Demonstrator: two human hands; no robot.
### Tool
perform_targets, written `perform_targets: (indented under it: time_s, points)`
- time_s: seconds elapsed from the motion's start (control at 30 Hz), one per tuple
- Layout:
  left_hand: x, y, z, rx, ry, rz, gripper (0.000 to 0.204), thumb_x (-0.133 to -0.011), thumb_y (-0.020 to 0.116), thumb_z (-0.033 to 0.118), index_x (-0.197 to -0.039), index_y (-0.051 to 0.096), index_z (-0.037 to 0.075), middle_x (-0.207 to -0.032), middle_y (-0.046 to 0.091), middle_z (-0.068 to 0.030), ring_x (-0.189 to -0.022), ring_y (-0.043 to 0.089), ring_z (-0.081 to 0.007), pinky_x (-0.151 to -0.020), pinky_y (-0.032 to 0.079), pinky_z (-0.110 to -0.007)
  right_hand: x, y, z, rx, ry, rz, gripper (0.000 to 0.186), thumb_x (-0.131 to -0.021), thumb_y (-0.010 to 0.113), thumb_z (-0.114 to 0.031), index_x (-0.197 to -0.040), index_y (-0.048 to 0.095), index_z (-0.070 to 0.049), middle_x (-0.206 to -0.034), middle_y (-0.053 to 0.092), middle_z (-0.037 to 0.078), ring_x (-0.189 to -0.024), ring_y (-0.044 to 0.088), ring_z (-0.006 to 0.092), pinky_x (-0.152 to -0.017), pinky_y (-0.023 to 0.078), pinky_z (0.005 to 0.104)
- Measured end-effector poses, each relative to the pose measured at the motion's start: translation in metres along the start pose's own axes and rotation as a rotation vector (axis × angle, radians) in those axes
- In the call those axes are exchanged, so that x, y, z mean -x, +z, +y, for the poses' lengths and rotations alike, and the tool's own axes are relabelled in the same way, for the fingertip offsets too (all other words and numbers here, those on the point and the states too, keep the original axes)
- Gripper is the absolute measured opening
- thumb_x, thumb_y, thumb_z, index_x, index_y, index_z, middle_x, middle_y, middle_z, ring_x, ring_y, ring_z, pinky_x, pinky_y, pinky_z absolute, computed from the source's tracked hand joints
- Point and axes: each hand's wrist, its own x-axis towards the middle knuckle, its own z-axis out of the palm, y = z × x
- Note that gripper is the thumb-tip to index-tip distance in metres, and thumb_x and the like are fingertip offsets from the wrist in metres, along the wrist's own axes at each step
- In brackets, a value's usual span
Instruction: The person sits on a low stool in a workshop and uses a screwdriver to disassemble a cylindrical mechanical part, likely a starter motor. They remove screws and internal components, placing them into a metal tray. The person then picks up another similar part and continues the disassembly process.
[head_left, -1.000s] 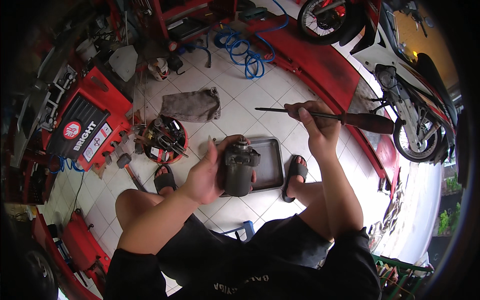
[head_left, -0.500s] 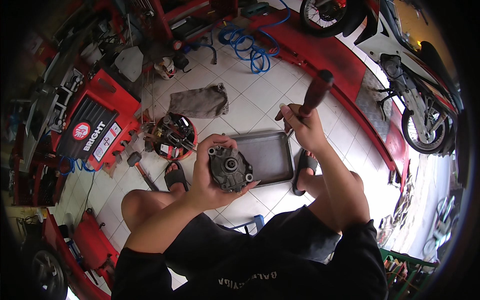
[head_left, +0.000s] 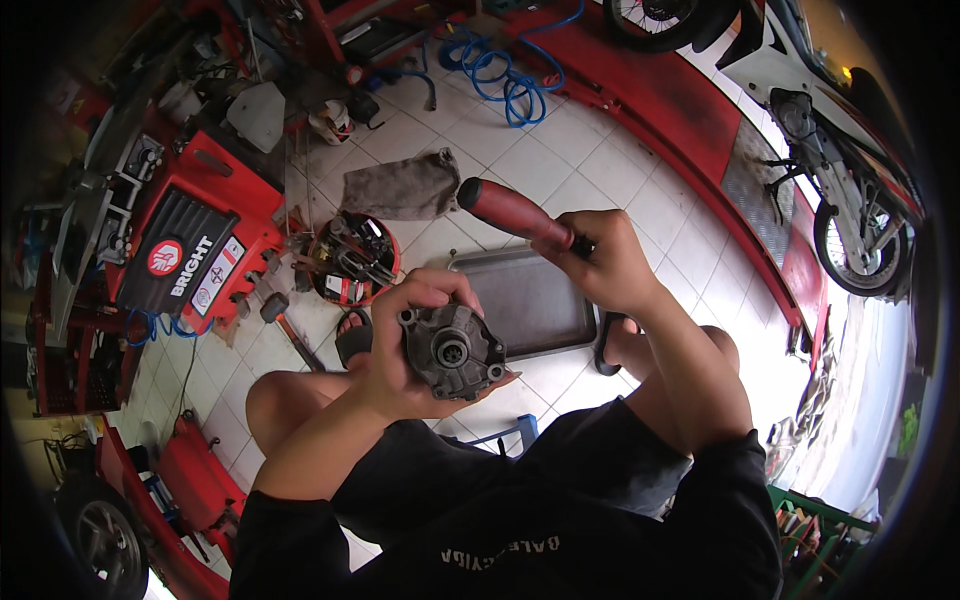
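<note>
My left hand (head_left: 395,372) holds a dark metal motor-like part (head_left: 452,345), its end with the toothed centre hub and bolt lugs turned up toward me. My right hand (head_left: 600,262) grips a red-handled screwdriver (head_left: 510,210) at the right above that part, with the butt of the handle pointing up and to the left; its shaft is mostly hidden by the hand. Under both hands a shallow metal tray (head_left: 545,305) lies on the tiles between my sandalled feet.
At the left stand a red machine (head_left: 200,250), a mallet (head_left: 285,325) and a bucket of tools (head_left: 355,260). A grey rag (head_left: 400,185) and coiled blue hose (head_left: 500,80) lie ahead. A red lift ramp (head_left: 680,140) and motorbikes (head_left: 840,200) are at the right.
The part, upright a second ago, is now turned end-up in my left hand. The screwdriver, first level and pointing left, has swung round so its handle now points up-left, further left than before.
</note>
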Motion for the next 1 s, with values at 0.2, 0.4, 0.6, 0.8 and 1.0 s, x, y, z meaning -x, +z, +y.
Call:
perform_targets:
  time_s: [0.2, 0.4, 0.6, 0.8, 1.0]
  points:
    - [0.001, 0.003, 0.001, -0.053, -0.004, 0.002, 0.092, -0.065, 0.092, 0.004, -0.132, 0.029, 0.011, -0.116, 0.048, -0.0207, -0.097, 0.057, -0.0268, -0.084, 0.051, -0.042, 0.004, -0.008, -0.001, -0.142, -0.007, 0.018, 0.019, -0.084, 0.081, -0.013, -0.095, 0.075, 0.001, -0.07, 0.067, 0.01, -0.061, 0.06, 0.0183, -0.06, 0.048, 0.0329]
    - [-0.004, 0.01, 0.004, 0.546, -0.499, 0.349, 0.075, -0.078, 0.086, 0.004, -0.132, 0.034, 0.008, -0.116, 0.053, -0.0155, -0.094, 0.06, -0.023, -0.076, 0.054, -0.036, 0.003, -0.008, 0.01, -0.258, -0.101, 0.11, 0.02, -0.084, 0.083, -0.013, -0.093, 0.074, 0.002, -0.077, 0.069, 0.01, -0.07, 0.062, 0.0139, -0.067, 0.049, 0.03]
    - [0.011, -0.011, -0.021, 1.258, -0.873, 0.509, 0.046, -0.095, 0.063, 0.056, -0.117, 0.062, 0.016, -0.115, 0.06, -0.0076, -0.103, 0.059, -0.0299, -0.088, 0.048, -0.057, 0.007, -0.012, -0.006, -0.384, 0.089, 0.224, 0.018, -0.086, 0.083, -0.015, -0.09, 0.074, -0.001, -0.082, 0.072, 0.004, -0.077, 0.064, 0.0087, -0.07, 0.05, 0.0262]
    - [0.006, -0.013, -0.018, 1.271, -0.884, 0.602, 0.057, -0.093, 0.059, 0.067, -0.112, 0.063, 0.013, -0.11, 0.062, -0.0101, -0.1, 0.06, -0.0296, -0.088, 0.049, -0.057, 0.016, -0.023, -0.021, -0.209, 0.04, 0.152, 0.018, -0.084, 0.084, -0.014, -0.093, 0.075, -0.001, -0.082, 0.072, 0.006, -0.077, 0.066, 0.0108, -0.069, 0.052, 0.0297]
    - [0.0, -0.025, -0.018, 1.184, -1.002, 0.775, 0.058, -0.096, 0.057, 0.065, -0.102, 0.061, 0.008, -0.101, 0.063, -0.0115, -0.098, 0.061, -0.0279, -0.087, 0.051, -0.052, 0.019, -0.02, -0.034, -0.305, -0.525, -0.059, 0.03, -0.076, 0.087, -0.011, -0.099, 0.069, -0.002, -0.098, 0.072, 0.02, -0.088, 0.076, 0.0303, -0.074, 0.061, 0.0359]
